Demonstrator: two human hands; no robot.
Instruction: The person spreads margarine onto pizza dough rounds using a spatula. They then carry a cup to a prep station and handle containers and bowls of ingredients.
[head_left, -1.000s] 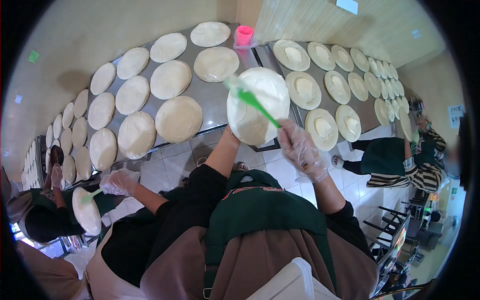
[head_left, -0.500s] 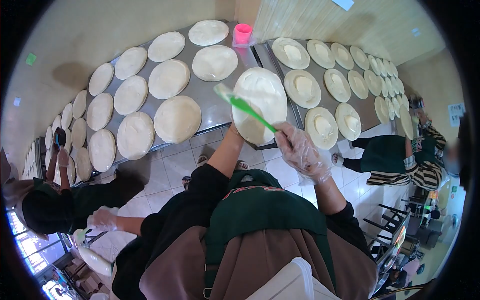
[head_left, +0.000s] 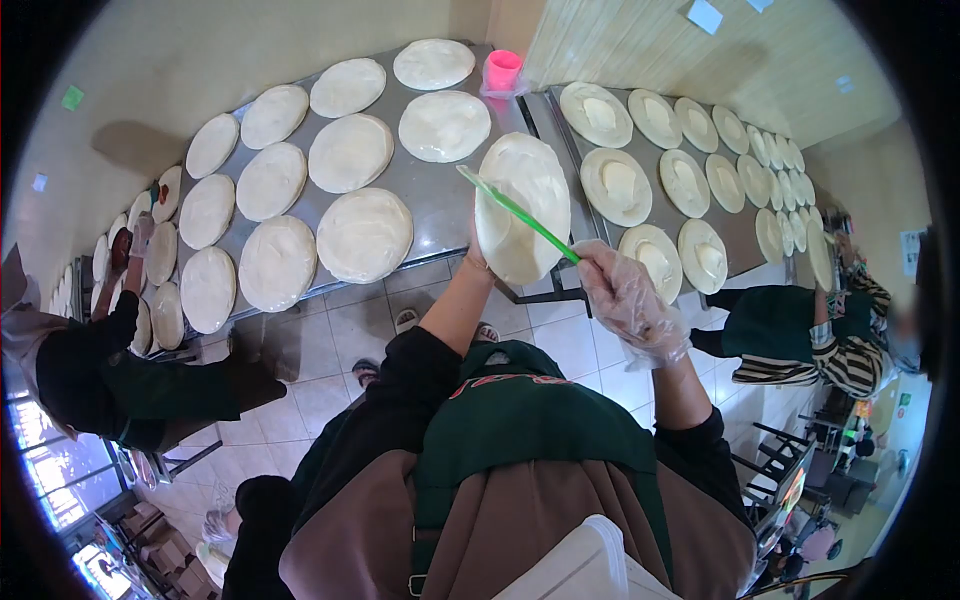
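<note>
My left hand [head_left: 480, 253] holds up a round flat dough base [head_left: 525, 215] coated with a white spread. The base is tilted and hides most of the fingers. My right hand [head_left: 630, 300], in a clear plastic glove, grips the handle of a green spatula [head_left: 525, 218]. Its pale tip is at the upper left edge of the base; whether it touches the spread I cannot tell. To the left, on the metal table [head_left: 440, 225], lie several spread-covered bases [head_left: 364, 235].
A pink cup [head_left: 503, 68] stands at the back of the table. The right-hand table [head_left: 640, 200] bears several bases with a pale dollop in the middle [head_left: 615, 187]. One co-worker [head_left: 90, 370] works at the left, another [head_left: 800, 325] at the right. Table legs stand below the edge.
The spatula has shifted slightly right and up across the base, and the base has tilted more. At the left, the co-worker's arm has moved further over the table.
</note>
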